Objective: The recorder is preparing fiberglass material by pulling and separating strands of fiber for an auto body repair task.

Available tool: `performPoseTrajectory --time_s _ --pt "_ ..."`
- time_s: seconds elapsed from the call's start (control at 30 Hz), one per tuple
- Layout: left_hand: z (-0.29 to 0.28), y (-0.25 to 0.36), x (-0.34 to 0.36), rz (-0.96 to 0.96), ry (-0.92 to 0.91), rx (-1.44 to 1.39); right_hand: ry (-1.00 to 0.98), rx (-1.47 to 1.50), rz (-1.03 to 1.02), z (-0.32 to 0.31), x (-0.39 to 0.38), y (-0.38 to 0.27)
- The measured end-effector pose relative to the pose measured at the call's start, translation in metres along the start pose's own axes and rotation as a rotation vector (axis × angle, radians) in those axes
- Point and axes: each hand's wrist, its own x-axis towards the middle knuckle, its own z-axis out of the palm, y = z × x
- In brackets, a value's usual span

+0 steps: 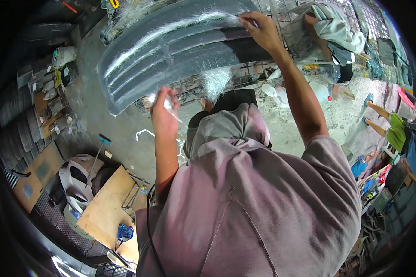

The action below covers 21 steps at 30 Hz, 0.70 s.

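A large dark grey curved panel (166, 55) with long raised slots lies in front of me. A line of white glass-fibre strands (164, 31) runs along its upper part. At the right end of that line, my right hand (262, 31) pinches the strands between thumb and fingers. My left hand (164, 117) is raised by the panel's near edge, its fingers curled around a wispy white tuft of fibre (173, 109). Between my hands, a loose heap of white fibre (216, 81) hangs at the panel's near edge.
The panel rests on a wire-mesh bench (254, 69). Grey cloth (339, 30) lies at its right end. White plastic jugs (320, 92) stand on the floor. Another person's legs (376, 117) show at far right. A wooden board (108, 203) and stacked panels (21, 124) are at left.
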Motion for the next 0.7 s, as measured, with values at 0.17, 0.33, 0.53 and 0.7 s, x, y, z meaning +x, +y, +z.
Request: performPoseTrajectory --time_s 0.17,0.33,0.53,0.7 --pt "-0.036 -0.016 -0.017 -0.017 0.107 -0.038 -0.086 -0.162 -0.076 0.015 0.039 0.033" --pt "-0.031 -0.025 -0.03 -0.048 0.178 -0.039 -0.045 -0.065 -0.128 0.019 0.039 0.033" --pt "-0.03 -0.024 -0.029 -0.02 0.19 -0.059 0.189 -0.075 -0.183 0.018 0.033 0.001" --pt "-0.033 -0.023 -0.024 -0.016 0.162 -0.07 0.083 -0.597 -0.648 0.013 0.041 0.017"
